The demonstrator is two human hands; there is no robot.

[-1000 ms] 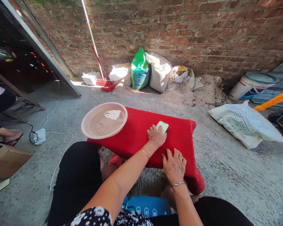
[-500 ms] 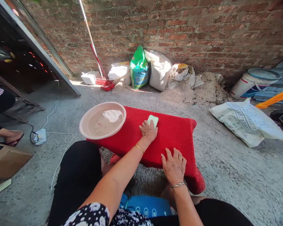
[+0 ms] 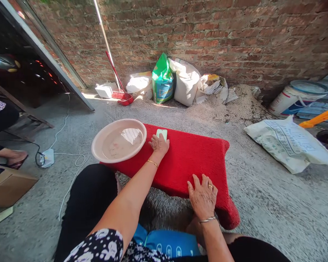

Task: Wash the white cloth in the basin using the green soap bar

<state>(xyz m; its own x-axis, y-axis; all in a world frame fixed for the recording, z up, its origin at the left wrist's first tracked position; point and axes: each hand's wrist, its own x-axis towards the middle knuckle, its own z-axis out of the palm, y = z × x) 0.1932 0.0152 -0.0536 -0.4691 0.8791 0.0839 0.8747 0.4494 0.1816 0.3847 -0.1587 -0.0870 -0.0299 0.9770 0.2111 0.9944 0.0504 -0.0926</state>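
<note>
My left hand [image 3: 159,144] reaches across the red cloth [image 3: 191,156] with its fingers around the near part of a smartphone [image 3: 162,134]. The phone's screen is pale green and faces up; its lower end is hidden under my hand. Just left of them stands a pale pink basin [image 3: 97,147] of water, with a bright reflection on the surface. My right hand [image 3: 203,196] rests on the cloth near its front right edge, fingers spread, holding nothing.
Sacks [image 3: 187,82], a red dustpan [image 3: 125,100] and spilled grain [image 3: 243,102] lie along the brick wall. On the right are a white sack [image 3: 288,143] and a bucket [image 3: 297,96]. A power strip [image 3: 47,158], cable and a person's foot [image 3: 16,158] are at left.
My left hand has moved left along the cloth with the smartphone, closer to the basin. The right hand stays at about the same place on the cloth.
</note>
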